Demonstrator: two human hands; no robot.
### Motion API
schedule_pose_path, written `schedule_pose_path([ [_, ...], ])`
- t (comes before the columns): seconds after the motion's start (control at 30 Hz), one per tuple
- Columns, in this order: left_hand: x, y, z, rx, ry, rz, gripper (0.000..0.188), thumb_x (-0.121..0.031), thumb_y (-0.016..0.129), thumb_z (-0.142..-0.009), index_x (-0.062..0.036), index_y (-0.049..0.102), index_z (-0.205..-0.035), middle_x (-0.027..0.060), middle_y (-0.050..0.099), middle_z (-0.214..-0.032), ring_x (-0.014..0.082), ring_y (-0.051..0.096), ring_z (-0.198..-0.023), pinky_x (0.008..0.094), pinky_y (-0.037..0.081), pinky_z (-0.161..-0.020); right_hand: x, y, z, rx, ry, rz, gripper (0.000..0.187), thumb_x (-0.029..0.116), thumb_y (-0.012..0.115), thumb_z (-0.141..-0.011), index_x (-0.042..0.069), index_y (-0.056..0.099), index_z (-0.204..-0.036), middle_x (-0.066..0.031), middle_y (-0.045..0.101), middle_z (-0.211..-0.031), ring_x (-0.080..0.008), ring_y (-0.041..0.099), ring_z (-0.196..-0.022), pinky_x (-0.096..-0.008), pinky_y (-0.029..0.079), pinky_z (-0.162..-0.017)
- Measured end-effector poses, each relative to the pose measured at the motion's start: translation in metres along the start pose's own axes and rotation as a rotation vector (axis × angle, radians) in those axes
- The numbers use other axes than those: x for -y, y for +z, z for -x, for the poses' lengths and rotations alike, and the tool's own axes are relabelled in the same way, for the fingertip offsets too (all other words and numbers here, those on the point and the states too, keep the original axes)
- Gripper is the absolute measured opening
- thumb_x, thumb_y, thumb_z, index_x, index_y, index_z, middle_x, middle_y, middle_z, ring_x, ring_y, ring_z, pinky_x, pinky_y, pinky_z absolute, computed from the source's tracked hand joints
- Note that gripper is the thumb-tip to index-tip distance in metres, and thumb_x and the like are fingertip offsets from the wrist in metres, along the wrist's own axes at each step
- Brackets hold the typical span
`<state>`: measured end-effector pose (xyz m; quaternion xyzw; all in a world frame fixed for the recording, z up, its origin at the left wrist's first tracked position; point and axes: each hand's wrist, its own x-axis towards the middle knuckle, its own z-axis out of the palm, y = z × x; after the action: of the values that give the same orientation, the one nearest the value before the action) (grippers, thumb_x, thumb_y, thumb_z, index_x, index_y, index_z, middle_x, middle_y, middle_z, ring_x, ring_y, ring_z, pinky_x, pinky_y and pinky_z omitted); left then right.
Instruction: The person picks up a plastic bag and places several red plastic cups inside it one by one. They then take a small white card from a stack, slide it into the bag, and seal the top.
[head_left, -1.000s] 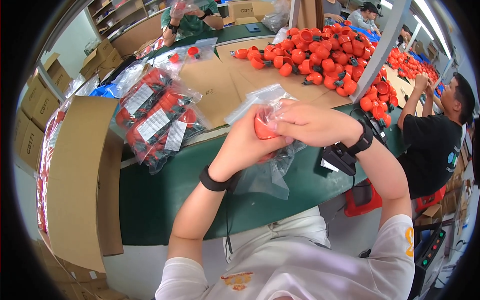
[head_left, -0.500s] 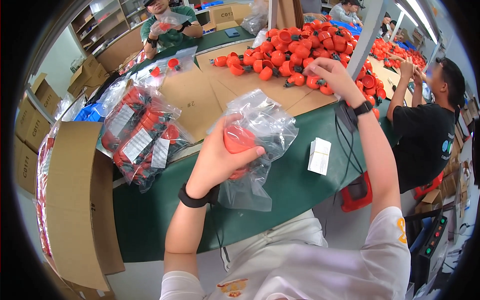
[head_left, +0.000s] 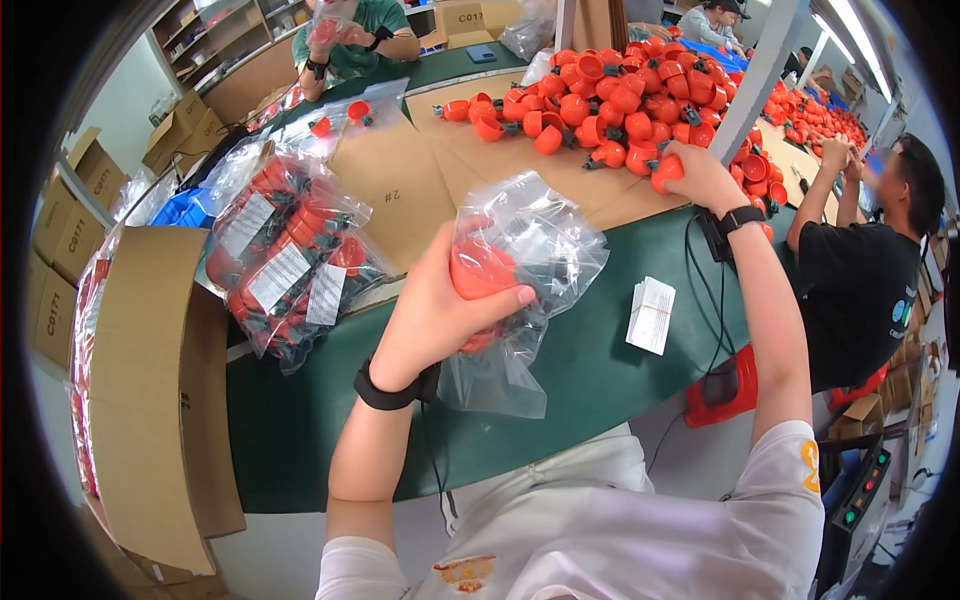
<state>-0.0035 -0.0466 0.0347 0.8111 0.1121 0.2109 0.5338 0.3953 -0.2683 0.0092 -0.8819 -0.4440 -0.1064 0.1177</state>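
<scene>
My left hand [head_left: 430, 310] is closed round a clear plastic zip bag [head_left: 560, 245] above the green table, its thumb across the front. Red cup-shaped parts [head_left: 482, 268] show through the film inside it. At the near edge of the heap, my right hand [head_left: 706, 180] has its fingers closed on a red cup [head_left: 665, 176] with a dark fitting. The heap of red cups [head_left: 620, 110] with dark grey fittings lies on brown cardboard [head_left: 400, 195]. Between my arms, a banded stack of white cards [head_left: 650, 316] rests on the table.
Filled clear bags with white labels [head_left: 283, 270] lie at the left beside an upright cardboard sheet [head_left: 145, 390]. A metal post [head_left: 752, 85] rises beside the heap. Black cables [head_left: 722, 290] hang over the table edge. A co-worker [head_left: 865, 240] sits at right, another [head_left: 355, 45] across the table.
My right hand has gone from hovering over the heap's near edge to gripping a red cup there. The left hand keeps hold of the bag. The view has shifted slightly.
</scene>
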Motion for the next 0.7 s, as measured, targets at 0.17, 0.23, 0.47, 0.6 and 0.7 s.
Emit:
schedule_pose_path([
  [0.17,-0.002,-0.002,0.002,0.011,-0.008,-0.030,0.081,-0.031,0.090,-0.073,0.0009,0.051,-0.136,0.0126,0.070,-0.107,0.0192,0.068,-0.097,0.0344,0.054,-0.089,0.077,-0.005,-0.003,0.556,-0.142,-0.002,0.047,0.032,0.075,-0.073,0.008,0.072,-0.112,-0.0154,0.074,-0.093,-0.0318,0.071,-0.092,-0.0398,0.056,-0.081],
  [0.23,-0.005,-0.001,0.002,0.019,0.001,-0.011,0.080,-0.031,0.090,-0.072,0.0009,0.051,-0.135,0.0127,0.070,-0.107,0.0198,0.068,-0.098,0.0342,0.054,-0.089,0.100,0.006,0.001,0.713,-0.190,0.072,0.055,0.031,0.075,-0.078,0.006,0.067,-0.126,-0.0144,0.074,-0.100,-0.0291,0.070,-0.099,-0.0362,0.054,-0.087],
  [0.47,-0.006,-0.007,0.007,-0.008,0.034,-0.065,0.079,-0.032,0.090,-0.072,0.0006,0.052,-0.134,0.0135,0.070,-0.107,0.0211,0.068,-0.098,0.0345,0.054,-0.090,0.104,0.029,0.019,0.557,-0.053,-0.405,0.085,0.037,0.082,-0.078,0.009,0.044,-0.149,-0.0156,0.062,-0.132,-0.0277,0.062,-0.117,-0.0385,0.050,-0.098],
  [0.6,-0.003,-0.005,0.001,-0.003,0.060,-0.081,0.080,-0.034,0.089,-0.072,0.0009,0.052,-0.134,0.0151,0.070,-0.107,0.0229,0.069,-0.099,0.0351,0.054,-0.091,0.073,0.046,0.043,0.564,-0.109,-0.340,0.071,0.025,0.087,-0.074,0.005,0.054,-0.133,-0.0143,0.064,-0.122,-0.0264,0.063,-0.107,-0.0375,0.051,-0.093],
  [0.7,-0.003,-0.005,0.001,0.004,0.058,-0.121,0.081,-0.035,0.089,-0.072,0.0013,0.052,-0.134,0.0165,0.070,-0.108,0.0247,0.069,-0.099,0.0355,0.053,-0.091,0.080,0.055,0.055,0.490,-0.123,-0.338,0.050,0.021,0.083,-0.077,0.002,0.060,-0.118,-0.0129,0.069,-0.106,-0.0251,0.066,-0.096,-0.0365,0.053,-0.086],
])
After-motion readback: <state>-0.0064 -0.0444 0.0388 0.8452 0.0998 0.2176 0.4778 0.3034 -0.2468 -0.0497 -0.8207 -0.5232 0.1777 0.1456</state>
